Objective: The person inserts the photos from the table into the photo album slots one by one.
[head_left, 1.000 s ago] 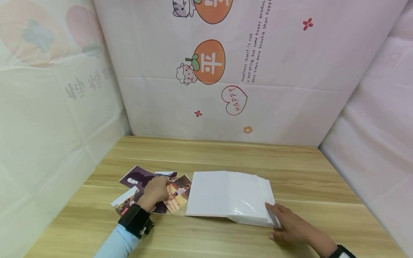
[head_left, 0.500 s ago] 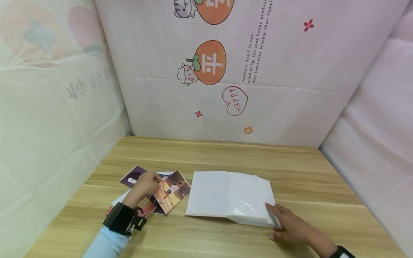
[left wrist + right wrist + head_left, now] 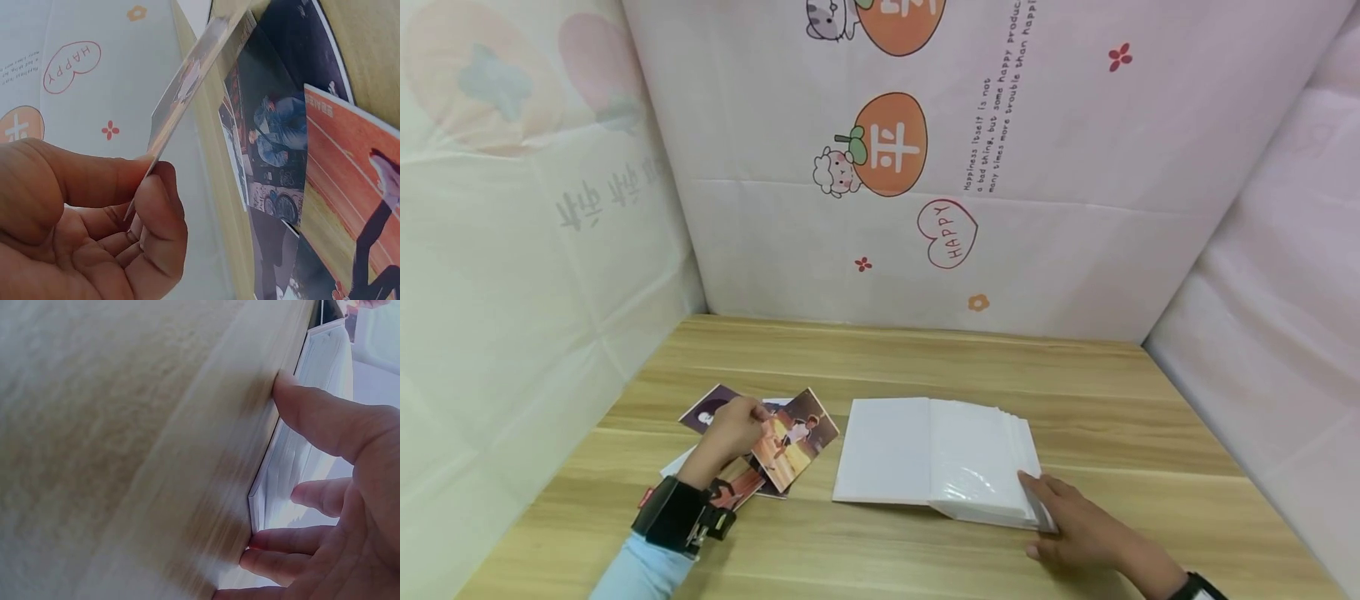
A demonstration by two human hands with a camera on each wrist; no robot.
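Observation:
Between thumb and index finger, my left hand (image 3: 733,429) pinches one printed photo (image 3: 796,440) with a figure on an orange-brown background. In the left wrist view that photo is tilted, its lower edge between the fingers and the rest raised above the others. Several loose photos lie overlapping beneath, among them a dark purple portrait (image 3: 703,408) and a red running-track picture (image 3: 350,156). Right of them lies a white photo album (image 3: 887,450), spread at its first clear sleeve. My right hand (image 3: 1075,521) rests at the album's lower right corner, fingers extended, fingertips touching its edge and the table.
The wood-grain table (image 3: 880,558) is enclosed by white printed cloth on the left, the back (image 3: 1060,267) and the right. Both wrists wear black straps; a small device sits on the left strap (image 3: 681,517).
My left hand has drawn the orange-brown photo leftward and lifted it off the pile, uncovering part of the red-track picture. The right hand and the album have stayed put.

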